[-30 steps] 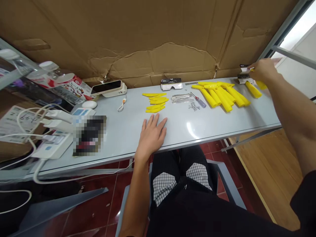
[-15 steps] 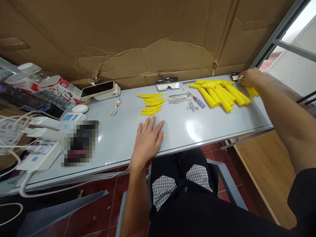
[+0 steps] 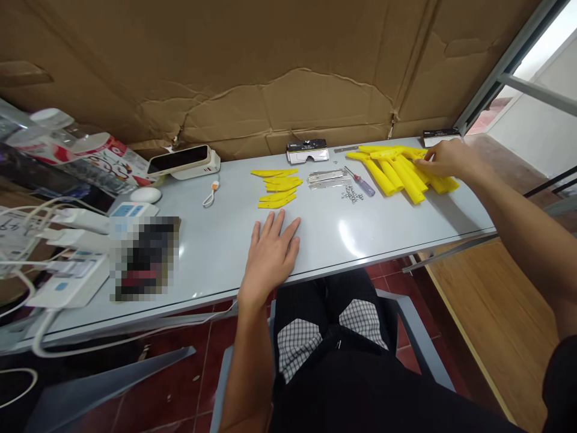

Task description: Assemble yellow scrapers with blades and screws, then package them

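My left hand [image 3: 271, 249] lies flat on the desk near its front edge, fingers spread, holding nothing. Just beyond its fingertips are several thin yellow plastic strips [image 3: 277, 187]. At the right, my right hand [image 3: 446, 161] has its thumb and fingers closed on a yellow plastic handle [image 3: 444, 184] at the right end of a pile of similar yellow handles [image 3: 409, 180]; its fingers partly hide the grip. Left of that pile lie a screwdriver [image 3: 363, 184] with a translucent purple handle, a scatter of small screws [image 3: 351, 193] and flat metal blades [image 3: 328, 177].
Black-and-white packages [image 3: 308, 151] stand along the cardboard backing [image 3: 252, 78]. On the left are a phone [image 3: 180, 162] on a white stand, a white mouse [image 3: 145, 195], a short cable loop [image 3: 211, 194], power strips [image 3: 74, 282] with cables, and a blurred-out item [image 3: 146, 258].
My right hand has moved left from the package at the far right to the handle pile. The yellow handle beneath it has shifted left too. My left hand stays put.
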Demonstrator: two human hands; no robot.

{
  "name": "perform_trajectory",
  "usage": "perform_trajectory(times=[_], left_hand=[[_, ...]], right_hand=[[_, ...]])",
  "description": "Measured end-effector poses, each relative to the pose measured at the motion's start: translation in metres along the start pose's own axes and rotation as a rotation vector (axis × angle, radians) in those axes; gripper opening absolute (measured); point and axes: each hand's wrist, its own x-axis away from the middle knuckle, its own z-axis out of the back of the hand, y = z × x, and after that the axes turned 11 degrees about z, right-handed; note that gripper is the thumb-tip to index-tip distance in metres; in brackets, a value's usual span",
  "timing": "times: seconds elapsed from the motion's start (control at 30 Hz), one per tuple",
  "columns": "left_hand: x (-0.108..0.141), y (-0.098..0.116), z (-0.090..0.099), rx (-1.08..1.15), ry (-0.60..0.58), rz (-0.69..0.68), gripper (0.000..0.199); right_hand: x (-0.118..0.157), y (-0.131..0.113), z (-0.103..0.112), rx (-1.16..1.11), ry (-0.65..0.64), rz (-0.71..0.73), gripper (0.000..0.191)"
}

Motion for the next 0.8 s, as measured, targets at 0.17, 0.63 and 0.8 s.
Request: perform_trajectory(times=[0.17, 0.63, 0.8], left_hand=[[0.001, 0.0, -0.001, 0.013, -0.002, 0.005, 0.057], [-0.006, -0.005, 0.012, 0.265, -0.025, -0.008, 0.048], [-0.051, 0.003, 0.05, 0.947, -0.19, 0.083, 0.056]], right_hand=[[0.004, -0.004, -0.003, -0.029, -0.011, 0.079, 0.057], [0.033, -0.02, 0.07, -0.193, 0.221, 0.013, 0.07], [0.093, -0.132, 0.075, -0.364, 0.149, 0.383, 0.022]])
